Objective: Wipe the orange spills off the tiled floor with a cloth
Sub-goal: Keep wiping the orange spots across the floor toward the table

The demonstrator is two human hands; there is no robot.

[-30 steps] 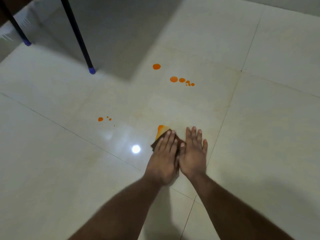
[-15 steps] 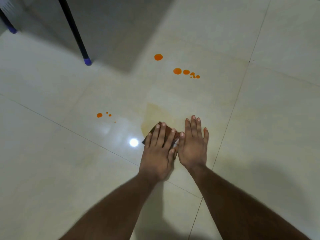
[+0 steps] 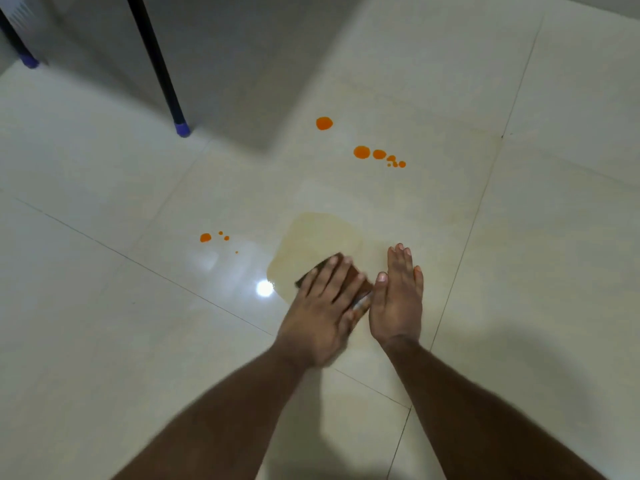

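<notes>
My left hand [image 3: 322, 306] lies flat on a dark brown cloth [image 3: 360, 282] and presses it against the cream tiled floor [image 3: 104, 341]. Only the cloth's far edge and right side show past the fingers. Beside it, my right hand [image 3: 398, 299] rests flat on the tile with fingers together, holding nothing. A pale yellowish wet smear [image 3: 318, 240] spreads just beyond the cloth. Farther off lie a round orange drop [image 3: 324, 123] and a row of orange drops [image 3: 377, 154]. A few small orange drops [image 3: 206, 237] sit to the left.
A black furniture leg with a blue foot [image 3: 181, 128] stands at the upper left, and a second blue foot [image 3: 29, 60] shows at the far left edge. A dark shadow covers the floor behind them. A ceiling light glints off the tile [image 3: 265, 288].
The cloth under my left hand has slid back toward me. The orange patch in front of it a second ago is now a faint yellowish smear. My right hand stayed alongside.
</notes>
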